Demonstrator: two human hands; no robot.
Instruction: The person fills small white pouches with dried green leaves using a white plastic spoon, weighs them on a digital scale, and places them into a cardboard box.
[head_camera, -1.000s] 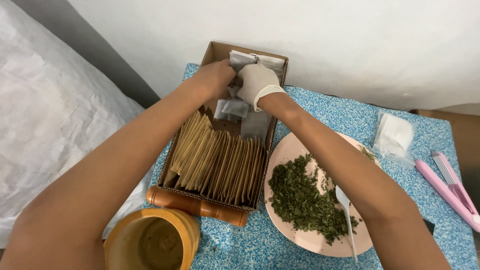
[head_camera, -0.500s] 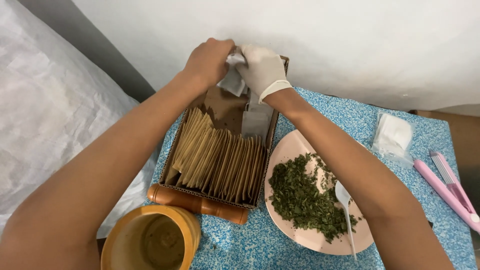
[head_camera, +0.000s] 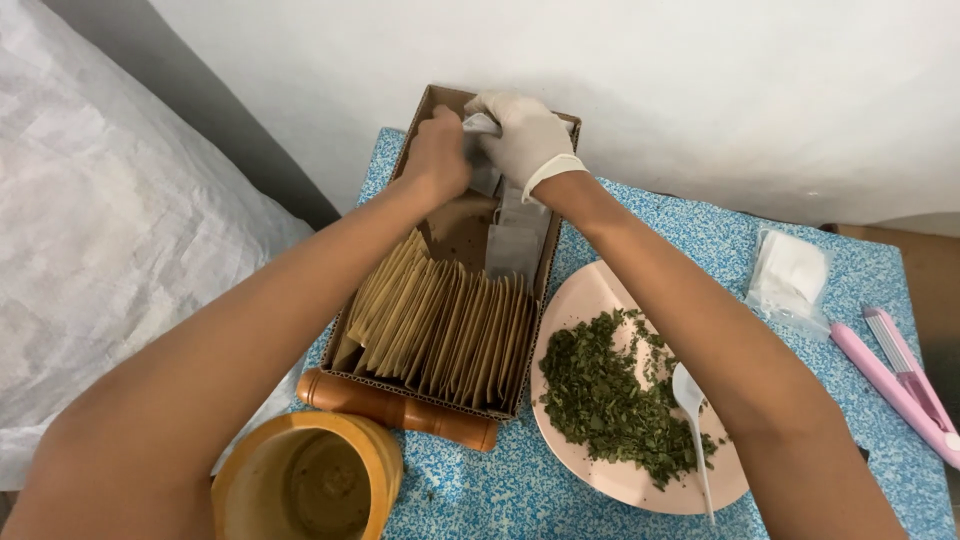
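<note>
My bare left hand (head_camera: 438, 155) and my white-gloved right hand (head_camera: 525, 135) meet over the far end of a brown cardboard box (head_camera: 400, 165). Together they pinch small white sachets (head_camera: 482, 128) at the box's back wall. More white sachets (head_camera: 512, 240) lie flat below the hands. A row of tan paper envelopes (head_camera: 440, 325) stands upright in the near half of the box.
A pink plate (head_camera: 590, 290) with chopped dried green leaves (head_camera: 610, 395) and a white spoon (head_camera: 692, 410) sits right of the box. A wooden pestle (head_camera: 400, 408) and wooden mortar (head_camera: 305, 480) lie near me. A bag of white sachets (head_camera: 790, 275) and a pink sealer tool (head_camera: 900, 375) lie at the right.
Both hands have moved from the box's middle toward its far wall, gathering the white sachets there. The bare box floor now shows behind the envelopes.
</note>
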